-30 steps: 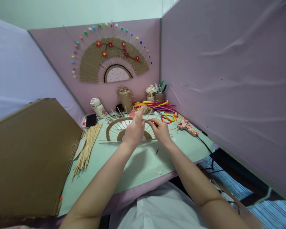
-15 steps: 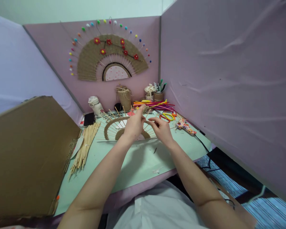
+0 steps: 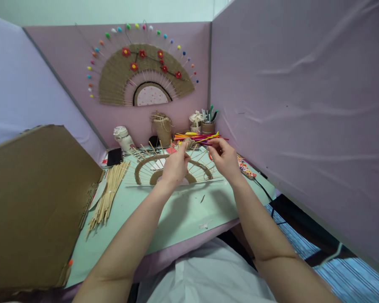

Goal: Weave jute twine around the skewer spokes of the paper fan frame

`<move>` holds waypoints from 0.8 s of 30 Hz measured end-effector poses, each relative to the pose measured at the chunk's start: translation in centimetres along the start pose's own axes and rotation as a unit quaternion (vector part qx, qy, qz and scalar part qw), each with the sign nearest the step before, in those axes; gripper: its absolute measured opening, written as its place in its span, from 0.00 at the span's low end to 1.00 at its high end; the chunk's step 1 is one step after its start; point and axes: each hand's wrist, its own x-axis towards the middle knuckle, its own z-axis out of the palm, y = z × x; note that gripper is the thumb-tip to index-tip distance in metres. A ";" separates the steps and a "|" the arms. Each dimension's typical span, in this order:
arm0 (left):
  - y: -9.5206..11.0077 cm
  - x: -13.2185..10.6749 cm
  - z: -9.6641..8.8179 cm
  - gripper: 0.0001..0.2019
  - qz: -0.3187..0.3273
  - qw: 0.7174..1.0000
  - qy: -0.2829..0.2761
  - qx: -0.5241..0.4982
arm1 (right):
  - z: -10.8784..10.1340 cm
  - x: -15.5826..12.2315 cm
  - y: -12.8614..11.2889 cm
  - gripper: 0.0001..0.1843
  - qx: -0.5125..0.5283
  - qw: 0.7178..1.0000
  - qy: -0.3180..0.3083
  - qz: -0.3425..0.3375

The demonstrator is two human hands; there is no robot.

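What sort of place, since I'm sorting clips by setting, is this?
Likely a craft workspace: a half-round stick frame at the left hand, a bundle of thin sticks on the table, a flowered fan on the back partition.

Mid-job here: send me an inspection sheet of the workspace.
Surface: pale green tabletop; thin dark scrap near the front.
Job's things: half-round brown fan frame with thin wooden sticks.
Clutter: bundle of pale wooden sticks, left; bright multicoloured strips, rear.
Hands: left hand at the fan frame; right hand near its right side; anything pinched too small to tell.
Cables: black cord from floral-patterned tool, over the right edge.
Surroundings: pink-mauve fabric partitions; brown fan with red flowers on the rear one.
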 end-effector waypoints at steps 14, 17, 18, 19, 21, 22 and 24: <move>-0.5 0.7 -0.5 0.24 -0.005 0.999 0.010 0.033 | 2.3 -4.7 2.0 0.05 -0.031 0.996 0.064 0.051; -0.7 1.2 -0.6 0.24 0.009 0.999 -0.002 0.046 | 3.8 -5.7 3.1 0.08 0.037 0.986 0.076 0.147; -0.8 1.3 -0.6 0.24 0.014 0.999 -0.009 0.051 | 4.3 -5.9 3.6 0.09 0.056 0.980 0.079 0.174; -0.9 1.5 -0.7 0.25 0.017 0.998 -0.015 0.056 | 4.7 -6.0 4.0 0.10 0.075 0.974 0.080 0.196; -1.0 1.6 -0.7 0.25 0.020 0.998 -0.023 0.058 | 5.2 -6.1 4.7 0.13 0.105 0.967 0.075 0.219; -1.1 1.6 -0.6 0.25 0.019 0.998 -0.025 0.055 | 5.3 -6.1 4.9 0.15 0.112 0.967 0.067 0.219; -1.3 1.6 -0.5 0.26 0.016 0.999 -0.024 0.043 | 5.3 -6.1 5.0 0.15 0.109 0.972 0.042 0.205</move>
